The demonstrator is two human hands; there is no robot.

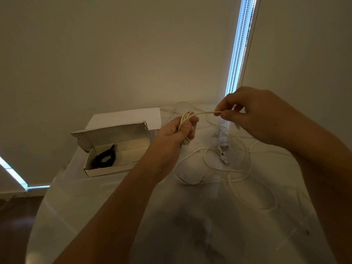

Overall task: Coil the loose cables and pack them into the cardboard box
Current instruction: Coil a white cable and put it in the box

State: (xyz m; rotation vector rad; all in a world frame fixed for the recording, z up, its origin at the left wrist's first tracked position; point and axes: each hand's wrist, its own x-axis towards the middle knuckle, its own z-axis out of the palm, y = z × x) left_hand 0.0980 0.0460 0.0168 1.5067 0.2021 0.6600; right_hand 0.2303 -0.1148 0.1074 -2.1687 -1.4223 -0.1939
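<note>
Left grip is clamped on a coil of white cable, thumb pressed over the loops, fingers curled round the bundle, held up above the bench. Right grip pinches the same cable's free run between thumb and fingertips, just right of the coil; the strand runs nearly level from the coil to the pinch. Both forearms reach in from the bottom of the view.

More white cable lies loose on the bench under and in front of the hands, in several wide overlapping loops, with a USB plug lying on the bench among the loops below the right hand. Whether these loops are the same cable as the held coil or a second one, cannot tell.

Cardboard box sits on the bench left of the hands, lid flap open and standing up at the back. Black coiled cable lies inside it at the left end; right part of the box interior shows bare cardboard. White flat box or sheet sits just behind the cardboard box. Roller blinds behind, with bead chains hanging in the bright gap.
</note>
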